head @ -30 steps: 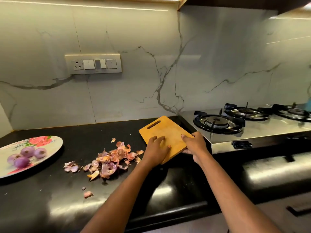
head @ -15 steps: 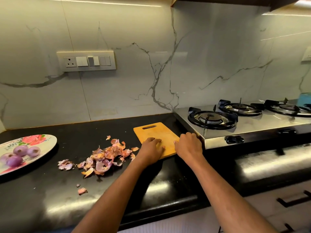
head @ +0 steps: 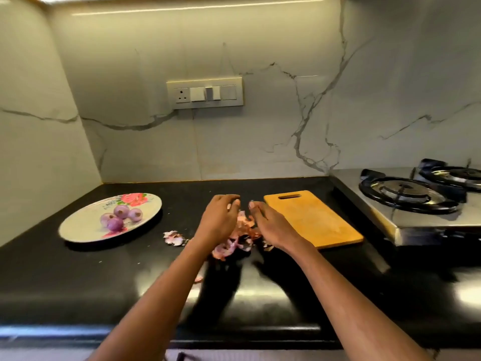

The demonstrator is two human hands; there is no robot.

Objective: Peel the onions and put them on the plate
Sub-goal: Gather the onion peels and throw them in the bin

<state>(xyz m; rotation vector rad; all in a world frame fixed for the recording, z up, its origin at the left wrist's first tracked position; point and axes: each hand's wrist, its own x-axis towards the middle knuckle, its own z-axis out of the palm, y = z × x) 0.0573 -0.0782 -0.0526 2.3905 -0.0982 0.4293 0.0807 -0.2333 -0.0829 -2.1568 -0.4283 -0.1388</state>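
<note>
Your left hand (head: pixel 218 220) and right hand (head: pixel 270 225) hovered loosely cupped, holding nothing, over the onion skins (head: pixel 234 243) mid-counter (head: pixel 78 277), four peeled onions (head: pixel 121 216) sat on the plate (head: pixel 78 227) toward the back-left corner, cutting board (head: pixel 312 217) just right.

Bench (head: pixel 78 282): black, glossy, carrying everything in view, with light glaring off its front edge.
Cutting board (head: pixel 312 220): wooden, with a slot handle at its far end, lay flat on the bench just left of the stove.
Stove (head: pixel 406 204): steel, at the right, with two black burner rings showing.
Switch panel (head: pixel 205 93): a socket and switches, set in the wall.
Wall (head: pixel 260 139): pale marble with grey veins.
</note>
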